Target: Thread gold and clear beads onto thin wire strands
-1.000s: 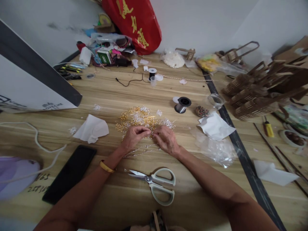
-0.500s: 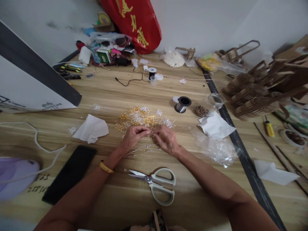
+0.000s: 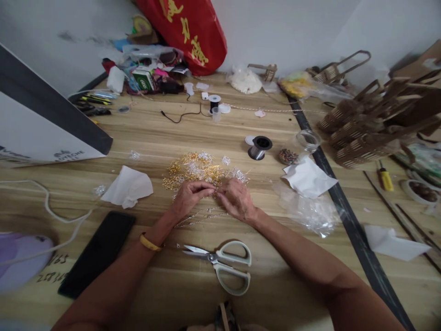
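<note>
My left hand is closed in a pinch, thumb and forefinger together, just in front of a heap of small gold and silver jewelry findings. Facing it, my right hand is curled with its fingertips nearly touching the left ones. Whatever is pinched between them is too small to name. A thin metal chain lies on the wood below both hands. Closer to me rest scissors with pale handles, blades parted and pointing left. A yellow bangle circles my left wrist.
Left lie a white paper and a black phone. A wire spool, a glass jar, beads and clear plastic bags are on the right. Brown baskets stand farther right; a large box is at left.
The camera view has shifted slightly, so the surroundings sit a little farther left. Both hands keep nearly the same pinched pose beside the heap.
</note>
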`<action>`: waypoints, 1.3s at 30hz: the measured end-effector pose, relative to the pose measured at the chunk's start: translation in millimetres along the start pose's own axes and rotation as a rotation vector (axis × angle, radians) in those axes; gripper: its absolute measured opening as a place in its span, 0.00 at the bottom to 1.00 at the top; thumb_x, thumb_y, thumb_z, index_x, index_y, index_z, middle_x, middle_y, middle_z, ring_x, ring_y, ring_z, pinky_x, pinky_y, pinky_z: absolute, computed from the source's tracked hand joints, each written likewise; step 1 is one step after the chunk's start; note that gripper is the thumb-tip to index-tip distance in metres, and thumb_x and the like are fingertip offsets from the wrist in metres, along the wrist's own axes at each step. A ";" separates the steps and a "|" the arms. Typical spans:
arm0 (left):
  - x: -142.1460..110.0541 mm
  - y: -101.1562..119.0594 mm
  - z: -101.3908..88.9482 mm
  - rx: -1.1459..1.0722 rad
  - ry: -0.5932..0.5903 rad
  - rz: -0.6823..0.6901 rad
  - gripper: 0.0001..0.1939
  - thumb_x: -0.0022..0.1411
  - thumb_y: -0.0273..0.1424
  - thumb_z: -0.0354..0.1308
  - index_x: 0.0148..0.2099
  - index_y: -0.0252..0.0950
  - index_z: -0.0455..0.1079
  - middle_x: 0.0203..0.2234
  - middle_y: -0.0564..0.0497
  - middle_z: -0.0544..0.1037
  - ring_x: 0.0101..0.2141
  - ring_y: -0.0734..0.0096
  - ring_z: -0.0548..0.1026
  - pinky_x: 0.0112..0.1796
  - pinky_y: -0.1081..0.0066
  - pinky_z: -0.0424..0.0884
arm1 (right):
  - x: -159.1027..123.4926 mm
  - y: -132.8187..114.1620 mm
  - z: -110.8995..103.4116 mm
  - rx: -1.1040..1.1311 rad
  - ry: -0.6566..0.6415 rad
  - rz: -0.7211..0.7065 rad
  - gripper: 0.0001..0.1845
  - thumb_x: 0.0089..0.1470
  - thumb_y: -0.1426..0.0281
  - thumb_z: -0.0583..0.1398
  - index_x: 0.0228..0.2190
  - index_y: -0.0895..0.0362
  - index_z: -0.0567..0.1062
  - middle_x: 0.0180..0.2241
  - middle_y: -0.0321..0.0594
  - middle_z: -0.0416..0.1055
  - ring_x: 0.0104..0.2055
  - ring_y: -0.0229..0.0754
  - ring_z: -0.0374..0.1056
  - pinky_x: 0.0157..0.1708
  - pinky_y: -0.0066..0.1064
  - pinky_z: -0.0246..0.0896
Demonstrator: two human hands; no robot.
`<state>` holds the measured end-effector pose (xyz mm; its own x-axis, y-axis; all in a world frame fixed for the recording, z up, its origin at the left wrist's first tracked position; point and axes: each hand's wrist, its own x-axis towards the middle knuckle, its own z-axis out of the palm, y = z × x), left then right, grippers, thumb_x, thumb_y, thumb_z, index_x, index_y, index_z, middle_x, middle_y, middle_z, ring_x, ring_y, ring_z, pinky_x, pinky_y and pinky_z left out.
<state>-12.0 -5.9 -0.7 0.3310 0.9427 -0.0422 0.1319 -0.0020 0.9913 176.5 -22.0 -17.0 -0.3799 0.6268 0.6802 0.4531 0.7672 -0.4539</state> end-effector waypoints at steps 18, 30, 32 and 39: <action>-0.1 2.5 0.4 0.034 0.007 0.035 0.07 0.51 0.32 0.64 0.32 0.34 0.78 0.29 0.50 0.81 0.32 0.69 0.75 0.37 0.72 0.69 | 0.5 2.4 0.4 -0.009 0.009 -0.033 0.02 0.56 0.73 0.57 0.34 0.56 0.67 0.28 0.38 0.70 0.32 0.39 0.64 0.38 0.35 0.62; 0.5 2.8 0.1 0.040 0.008 0.022 0.07 0.51 0.33 0.64 0.32 0.35 0.78 0.28 0.51 0.81 0.31 0.70 0.75 0.36 0.72 0.69 | -0.7 2.6 0.7 -0.006 0.003 -0.040 0.02 0.57 0.73 0.56 0.34 0.55 0.67 0.28 0.37 0.70 0.32 0.39 0.64 0.38 0.35 0.62; 0.7 2.7 0.1 0.046 0.006 0.022 0.08 0.51 0.34 0.64 0.32 0.35 0.78 0.28 0.50 0.81 0.31 0.70 0.75 0.36 0.72 0.69 | -0.9 2.8 1.0 -0.006 -0.002 -0.039 0.02 0.57 0.73 0.56 0.34 0.55 0.67 0.28 0.37 0.70 0.32 0.39 0.64 0.38 0.35 0.62; 0.2 2.6 0.8 0.043 0.007 0.010 0.09 0.51 0.35 0.63 0.32 0.34 0.78 0.29 0.50 0.81 0.31 0.69 0.76 0.36 0.71 0.70 | -0.8 3.2 1.2 -0.020 0.002 -0.035 0.02 0.57 0.73 0.56 0.34 0.55 0.67 0.28 0.38 0.70 0.33 0.39 0.65 0.39 0.35 0.62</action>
<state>-10.8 -6.0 1.8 0.3263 0.9448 -0.0312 0.1688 -0.0258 0.9853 177.3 -19.9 -19.7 -0.3947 0.5992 0.6966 0.4559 0.7859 -0.4177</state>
